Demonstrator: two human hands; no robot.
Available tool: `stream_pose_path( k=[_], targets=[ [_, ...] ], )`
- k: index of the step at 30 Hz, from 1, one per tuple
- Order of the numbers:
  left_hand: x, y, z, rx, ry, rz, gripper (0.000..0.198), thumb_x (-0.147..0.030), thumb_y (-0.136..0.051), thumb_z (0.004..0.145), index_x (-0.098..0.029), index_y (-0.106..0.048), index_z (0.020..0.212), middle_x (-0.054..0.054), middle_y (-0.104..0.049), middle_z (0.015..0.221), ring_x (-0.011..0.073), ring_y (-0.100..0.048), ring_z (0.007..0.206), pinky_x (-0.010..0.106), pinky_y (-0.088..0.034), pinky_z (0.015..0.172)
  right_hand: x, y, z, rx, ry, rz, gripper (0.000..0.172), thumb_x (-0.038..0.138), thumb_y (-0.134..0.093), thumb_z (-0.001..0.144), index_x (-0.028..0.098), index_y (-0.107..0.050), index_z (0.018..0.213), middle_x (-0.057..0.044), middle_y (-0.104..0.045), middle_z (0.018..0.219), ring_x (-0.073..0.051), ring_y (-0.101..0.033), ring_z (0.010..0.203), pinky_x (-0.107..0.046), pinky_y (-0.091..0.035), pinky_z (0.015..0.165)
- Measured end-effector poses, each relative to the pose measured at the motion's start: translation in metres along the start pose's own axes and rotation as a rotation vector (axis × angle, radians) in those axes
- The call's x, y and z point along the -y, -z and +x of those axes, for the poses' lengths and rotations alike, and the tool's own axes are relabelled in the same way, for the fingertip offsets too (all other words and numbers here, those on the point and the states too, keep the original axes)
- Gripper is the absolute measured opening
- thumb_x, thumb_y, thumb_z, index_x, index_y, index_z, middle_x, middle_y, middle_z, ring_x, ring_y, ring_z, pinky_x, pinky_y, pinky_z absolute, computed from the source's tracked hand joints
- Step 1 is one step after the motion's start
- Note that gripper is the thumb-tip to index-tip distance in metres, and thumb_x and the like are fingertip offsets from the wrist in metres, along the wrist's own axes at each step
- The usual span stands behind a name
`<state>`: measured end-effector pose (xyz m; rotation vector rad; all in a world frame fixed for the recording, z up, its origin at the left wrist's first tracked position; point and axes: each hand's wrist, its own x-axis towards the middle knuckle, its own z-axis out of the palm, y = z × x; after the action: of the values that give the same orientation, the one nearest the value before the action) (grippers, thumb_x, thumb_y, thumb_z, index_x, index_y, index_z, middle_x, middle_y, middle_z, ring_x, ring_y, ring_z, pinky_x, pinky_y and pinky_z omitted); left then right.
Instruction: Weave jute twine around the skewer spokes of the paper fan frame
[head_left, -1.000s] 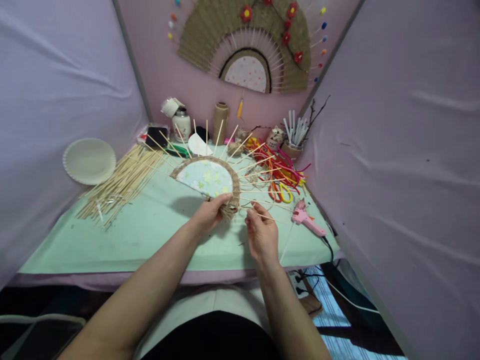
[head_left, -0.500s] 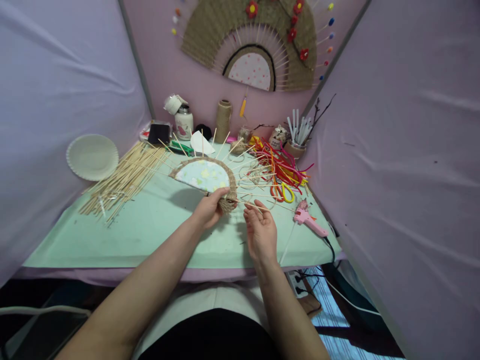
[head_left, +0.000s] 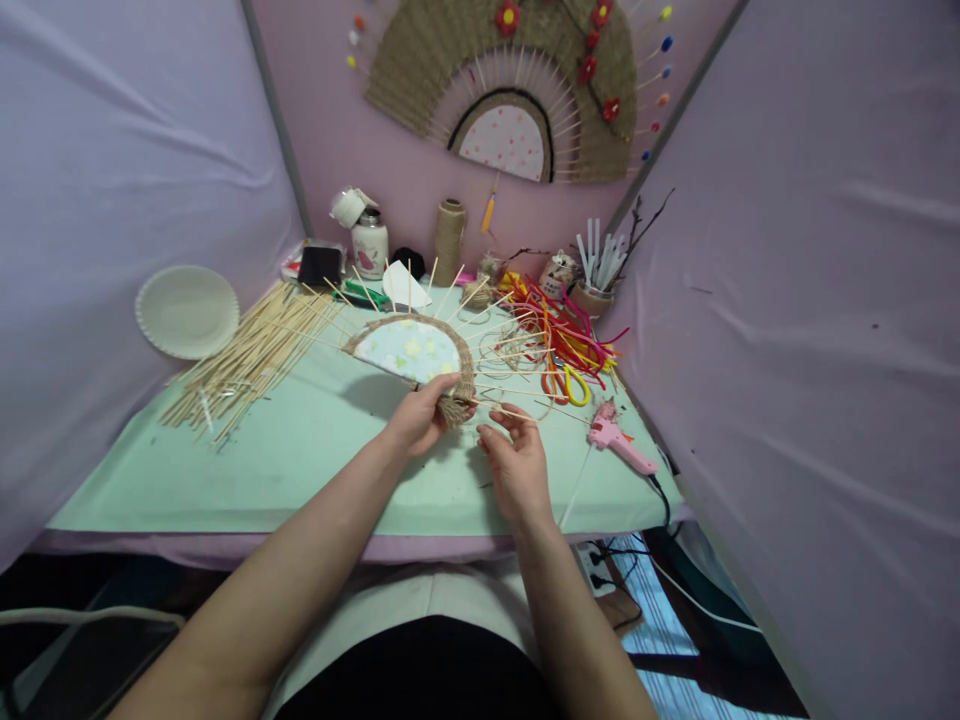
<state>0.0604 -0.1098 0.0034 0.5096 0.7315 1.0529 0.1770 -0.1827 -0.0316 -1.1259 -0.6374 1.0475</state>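
My left hand (head_left: 421,412) is closed on the lower right corner of a half-round fan piece (head_left: 409,349), a flowered paper semicircle edged with woven jute and thin wooden skewers sticking out like rays. It is held just above the green mat (head_left: 300,450). My right hand (head_left: 514,458) sits just right of that corner, palm up with fingers curled, pinching a thin jute twine strand (head_left: 510,412) that runs between the skewers.
A pile of wooden skewers (head_left: 247,360) and a white paper plate (head_left: 187,312) lie at the left. Coloured cords and scissors (head_left: 562,345) lie at the right, with a pink glue gun (head_left: 616,440) near the edge. A twine spool (head_left: 449,240), jars and a finished fan (head_left: 517,90) stand behind.
My right hand dropped slightly and moved left toward the fan corner, turning palm up. The fan and my left hand have hardly shifted.
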Motion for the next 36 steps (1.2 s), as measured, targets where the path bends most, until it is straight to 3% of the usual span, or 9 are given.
stream_pose_path(
  k=[9,14,16,19,22,30,36],
  targets=[
    [-0.004,0.003,0.001,0.010,0.045,-0.033,0.012,-0.018,-0.059,0.082,-0.010,-0.067,0.085,0.006,-0.069,0.069,0.0136,-0.065,0.057,0.025,-0.056,0.057,-0.003,0.006,0.003,0.097,0.027,-0.008,0.026,0.037,-0.072,0.075,0.019,-0.062,0.091,0.005,-0.054,0.068,-0.008,-0.048,0.056,-0.021,-0.041,0.054],
    [-0.005,0.005,0.002,0.028,0.054,-0.053,0.014,-0.020,-0.059,0.082,-0.010,-0.067,0.086,0.007,-0.070,0.071,0.0139,-0.065,0.059,0.026,-0.057,0.058,-0.004,0.007,0.000,0.120,-0.008,-0.017,0.034,0.051,-0.064,0.083,0.019,-0.059,0.072,0.011,-0.033,0.046,-0.006,-0.027,0.041,-0.021,-0.025,0.043],
    [-0.006,0.006,0.002,0.029,0.066,-0.053,0.014,-0.020,-0.059,0.082,-0.010,-0.067,0.086,0.007,-0.070,0.072,0.0144,-0.065,0.059,0.026,-0.057,0.058,-0.004,0.007,0.000,0.101,0.016,-0.028,0.036,0.051,-0.064,0.083,0.018,-0.058,0.069,0.010,-0.036,0.047,-0.006,-0.029,0.043,-0.021,-0.026,0.044],
    [-0.005,0.006,0.002,0.034,0.076,-0.049,0.015,-0.020,-0.058,0.083,-0.009,-0.067,0.085,0.008,-0.070,0.072,0.0151,-0.066,0.058,0.027,-0.057,0.057,-0.001,0.010,0.001,0.100,0.080,-0.065,0.026,0.044,-0.071,0.079,0.018,-0.066,0.083,0.006,-0.051,0.060,-0.008,-0.042,0.053,-0.022,-0.035,0.053],
    [-0.006,0.006,0.001,0.030,0.092,-0.052,0.016,-0.020,-0.056,0.084,-0.009,-0.067,0.085,0.008,-0.070,0.072,0.0149,-0.066,0.058,0.026,-0.058,0.056,0.002,0.010,0.003,0.105,0.066,-0.029,0.026,0.037,-0.076,0.075,0.020,-0.070,0.093,0.004,-0.058,0.072,-0.008,-0.048,0.060,-0.023,-0.040,0.059],
    [-0.009,0.002,-0.003,0.015,0.145,-0.005,0.015,-0.020,-0.055,0.085,-0.010,-0.065,0.081,0.004,-0.064,0.063,0.0126,-0.062,0.051,0.024,-0.055,0.049,0.015,0.001,0.003,0.329,-0.230,0.345,0.032,0.031,-0.084,0.066,0.021,-0.070,0.094,0.002,-0.055,0.079,-0.006,-0.045,0.061,-0.019,-0.037,0.052],
    [-0.009,0.002,-0.004,0.040,0.183,0.022,0.017,-0.019,-0.052,0.086,-0.009,-0.065,0.081,0.004,-0.065,0.065,0.0119,-0.060,0.049,0.023,-0.053,0.046,0.015,0.002,0.003,0.419,-0.141,0.322,0.028,0.037,-0.083,0.070,0.021,-0.067,0.084,0.002,-0.054,0.077,-0.008,-0.045,0.064,-0.020,-0.038,0.056]
  ],
)
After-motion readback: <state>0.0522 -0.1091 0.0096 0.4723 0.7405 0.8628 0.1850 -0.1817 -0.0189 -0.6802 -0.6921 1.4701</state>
